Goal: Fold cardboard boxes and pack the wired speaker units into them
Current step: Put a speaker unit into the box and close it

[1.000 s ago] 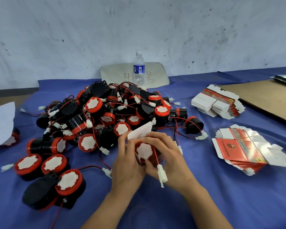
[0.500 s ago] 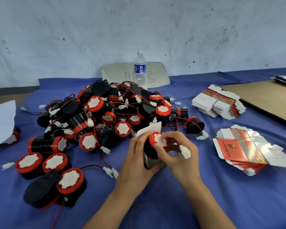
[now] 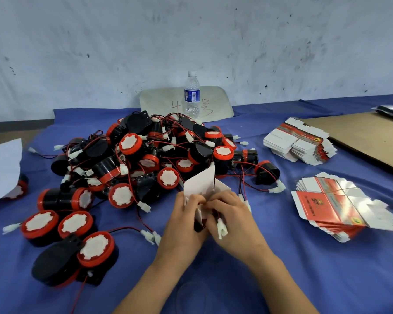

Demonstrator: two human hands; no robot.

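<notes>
A small cardboard box [image 3: 201, 185] with its white flaps standing open is held over the blue cloth in front of me. My left hand [image 3: 183, 219] grips its left side. My right hand [image 3: 234, 219] holds the right side, fingers curled at the box mouth, with a white wire connector [image 3: 221, 227] sticking out beside them. A speaker unit sits mostly hidden inside the box; only a bit of red and black shows. A big pile of black and red wired speaker units [image 3: 145, 155] lies just behind.
Two stacks of flat red and white boxes [image 3: 340, 207] [image 3: 297, 143] lie to the right. A brown cardboard sheet [image 3: 368, 137] covers the far right. A water bottle [image 3: 192, 96] stands at the back. Several loose speaker units [image 3: 61, 225] lie at left, near a white sheet [image 3: 0, 166].
The speaker unit, held above the box mouth earlier, has gone down into the box. Both hands have closed in around the box, and the flaps now stand up.
</notes>
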